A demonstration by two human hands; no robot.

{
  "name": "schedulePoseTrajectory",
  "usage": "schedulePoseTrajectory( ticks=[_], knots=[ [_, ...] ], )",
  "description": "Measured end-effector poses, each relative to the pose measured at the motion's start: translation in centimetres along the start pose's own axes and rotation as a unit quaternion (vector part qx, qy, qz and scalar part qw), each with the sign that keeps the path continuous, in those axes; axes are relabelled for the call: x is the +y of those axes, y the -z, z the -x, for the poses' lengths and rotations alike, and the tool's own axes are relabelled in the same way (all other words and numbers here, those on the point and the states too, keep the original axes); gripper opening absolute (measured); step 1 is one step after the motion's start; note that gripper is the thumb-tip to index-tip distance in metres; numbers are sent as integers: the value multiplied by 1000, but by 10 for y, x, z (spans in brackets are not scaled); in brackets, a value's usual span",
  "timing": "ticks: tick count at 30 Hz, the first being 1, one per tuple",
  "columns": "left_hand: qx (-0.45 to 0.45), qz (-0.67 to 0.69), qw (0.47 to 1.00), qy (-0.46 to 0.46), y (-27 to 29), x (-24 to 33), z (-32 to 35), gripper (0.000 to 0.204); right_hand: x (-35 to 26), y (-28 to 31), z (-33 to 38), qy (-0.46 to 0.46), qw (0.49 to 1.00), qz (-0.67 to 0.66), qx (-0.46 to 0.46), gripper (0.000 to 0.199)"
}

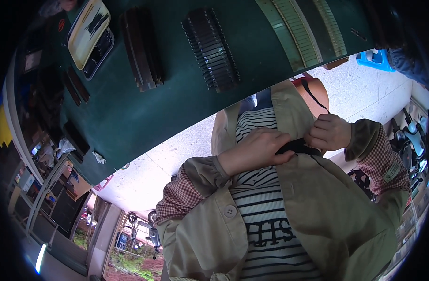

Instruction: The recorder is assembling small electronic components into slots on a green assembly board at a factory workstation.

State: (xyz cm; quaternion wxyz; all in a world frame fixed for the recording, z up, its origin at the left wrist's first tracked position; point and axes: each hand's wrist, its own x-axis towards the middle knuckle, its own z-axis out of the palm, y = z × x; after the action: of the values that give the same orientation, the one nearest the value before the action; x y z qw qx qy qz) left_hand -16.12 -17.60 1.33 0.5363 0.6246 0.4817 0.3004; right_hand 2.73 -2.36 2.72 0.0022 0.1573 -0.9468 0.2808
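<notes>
Both my hands are in front of my body, below the table edge, at the open beige jacket over a striped shirt. A black, soft-looking strap or band runs between them; its exact kind I cannot make out. My left hand pinches its left end, fingers bent over it. At its other end my right hand is closed in a fist, fingers curled round it. A thin black cord rises from beside the right hand and hangs over a reddish-brown rounded surface. Checked sleeve covers show on both forearms.
On the green table lie a cream tray with dark slivers, a stack of dark strips, a row of black parts with metal pins and long clear strips. A blue stool stands at the right.
</notes>
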Motion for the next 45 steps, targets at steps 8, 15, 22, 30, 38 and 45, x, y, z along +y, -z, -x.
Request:
schedulePoseTrajectory(
  ticks=[8,15,22,30,38,45],
  knots=[
    [11,3,999,31,-5,0,5,25,5,-1,0,10,1000,-23,-2,21],
    [-24,15,997,76,2,2,0,27,0,-10,10,-18,998,-59,-10,24],
    [-101,-2,993,59,10,-2,-11,34,1,-1,4,-54,993,-77,-70,25],
    [-155,-7,988,16,5,-9,-24,34,9,7,0,-33,997,-14,-68,23],
    [-37,50,998,20,-14,-17,-13,31,6,0,22,-11,997,-16,-70,20],
    [-22,48,998,44,-18,-10,-7,26,9,-3,20,6,999,-21,-41,20]
  ],
)
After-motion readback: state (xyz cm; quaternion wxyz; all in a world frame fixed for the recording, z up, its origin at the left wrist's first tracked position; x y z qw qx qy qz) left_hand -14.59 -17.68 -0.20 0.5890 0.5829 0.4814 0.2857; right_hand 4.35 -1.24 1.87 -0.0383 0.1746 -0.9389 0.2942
